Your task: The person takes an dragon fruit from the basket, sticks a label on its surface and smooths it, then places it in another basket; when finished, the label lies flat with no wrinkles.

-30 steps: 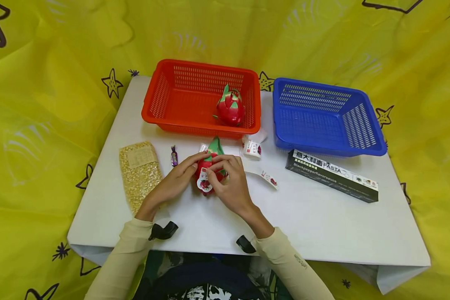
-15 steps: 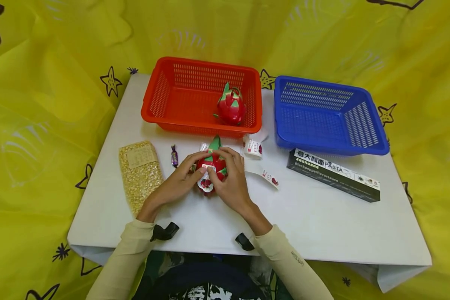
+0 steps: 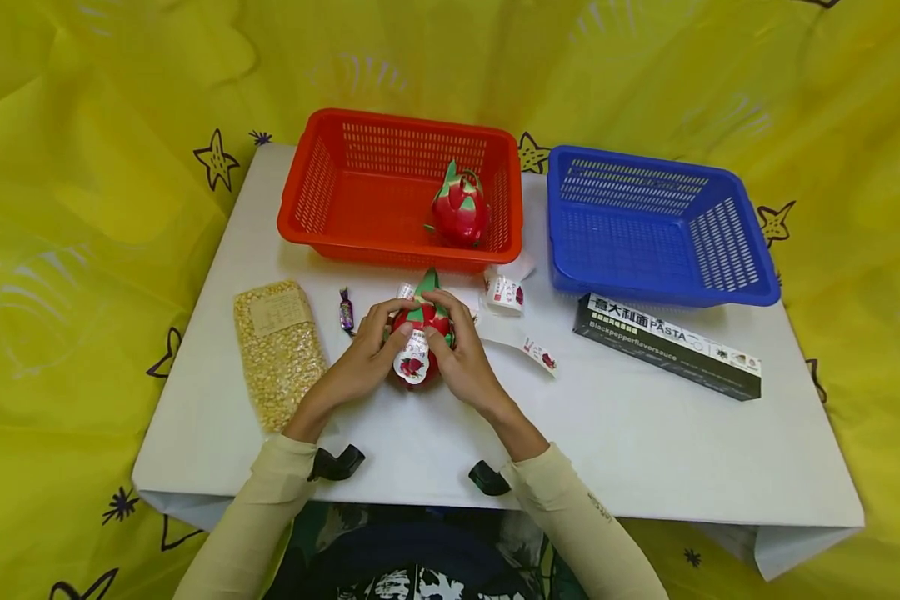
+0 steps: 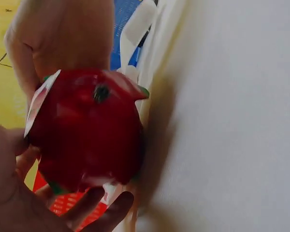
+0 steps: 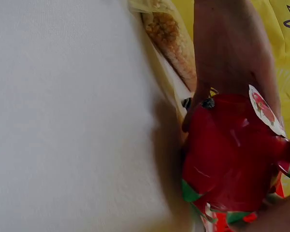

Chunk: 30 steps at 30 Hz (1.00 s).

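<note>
A red dragon fruit [image 3: 422, 316] with green leaf tips is between my two hands at the middle of the table. My left hand [image 3: 352, 367] grips its left side, fingers curled round and thumb on the front. From the other side my right hand [image 3: 471, 367] holds it the same way. Both thumbs press the upper part of a white paper label [image 3: 412, 367] printed with a fruit picture. In the left wrist view the round red end of the dragon fruit [image 4: 92, 135] faces the camera, and the label [image 4: 41, 101] stands slightly off its surface at one edge.
Behind, a red basket [image 3: 397, 248] contains another dragon fruit [image 3: 461, 212]; a blue basket [image 3: 660, 294] stands to its right. A pasta box [image 3: 667, 350], paper label strips [image 3: 505, 296], a purple-wrapped candy [image 3: 347, 311] and a bag of yellow grains [image 3: 281, 358] lie around the hands.
My right fingers have shifted from pinching at the label's top to lying round the fruit. Both thumbs have come together onto the label. The baskets and other items have stayed in place.
</note>
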Each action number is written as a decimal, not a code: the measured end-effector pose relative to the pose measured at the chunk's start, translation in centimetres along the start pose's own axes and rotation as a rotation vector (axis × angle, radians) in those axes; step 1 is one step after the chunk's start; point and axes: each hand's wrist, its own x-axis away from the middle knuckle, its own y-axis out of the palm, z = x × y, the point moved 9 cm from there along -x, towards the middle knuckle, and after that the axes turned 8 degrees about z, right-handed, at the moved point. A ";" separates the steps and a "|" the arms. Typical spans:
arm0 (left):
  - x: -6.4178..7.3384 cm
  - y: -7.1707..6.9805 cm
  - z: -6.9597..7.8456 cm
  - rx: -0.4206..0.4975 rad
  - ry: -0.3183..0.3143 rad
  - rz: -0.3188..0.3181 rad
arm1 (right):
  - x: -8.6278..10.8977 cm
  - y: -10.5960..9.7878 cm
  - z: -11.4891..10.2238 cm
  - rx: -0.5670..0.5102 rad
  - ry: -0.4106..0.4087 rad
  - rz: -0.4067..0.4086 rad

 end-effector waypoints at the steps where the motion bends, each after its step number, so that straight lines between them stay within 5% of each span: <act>1: 0.2 -0.1 -0.1 0.005 -0.012 -0.016 | 0.1 0.0 0.0 0.013 -0.004 -0.017; 11: 0.7 -0.6 0.3 0.045 0.018 -0.205 | 0.6 -0.6 0.6 0.133 -0.010 -0.206; 19: 0.5 -1.3 0.6 -0.080 0.067 -0.229 | 0.4 -0.6 1.0 0.185 -0.011 -0.293; 23: 0.6 -1.2 0.3 -0.038 0.011 -0.254 | 0.5 -0.3 1.1 0.244 -0.038 -0.297; 30: 0.3 -1.3 -0.1 -0.031 -0.094 -0.176 | 0.3 0.6 1.3 0.268 -0.059 -0.226</act>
